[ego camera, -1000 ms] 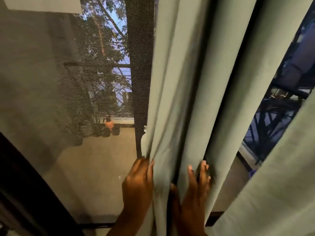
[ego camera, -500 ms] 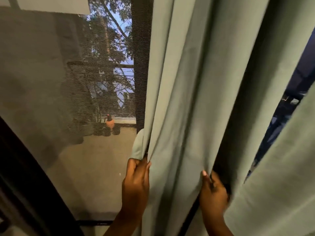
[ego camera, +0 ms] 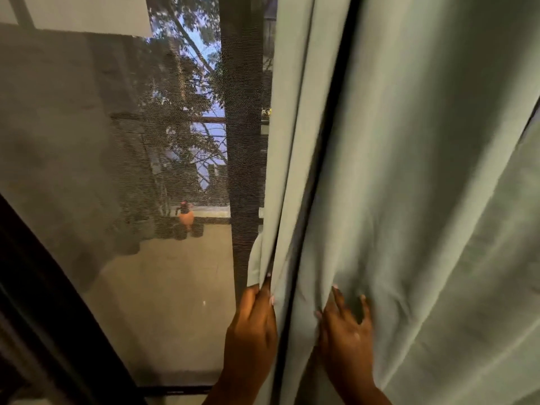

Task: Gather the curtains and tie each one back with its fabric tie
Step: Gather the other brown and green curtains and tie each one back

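Mesh screen (ego camera: 131, 171) left of curtain (ego camera: 423, 200)

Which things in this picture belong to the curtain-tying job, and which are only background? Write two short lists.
Belongs to the job:
- pale green fabric curtain
- left hand, gripping the curtain's edge
- right hand, fingers spread on the folds

Only background:
- dark mesh window screen
- orange pot outside
- trees outside

No fabric tie is in view.
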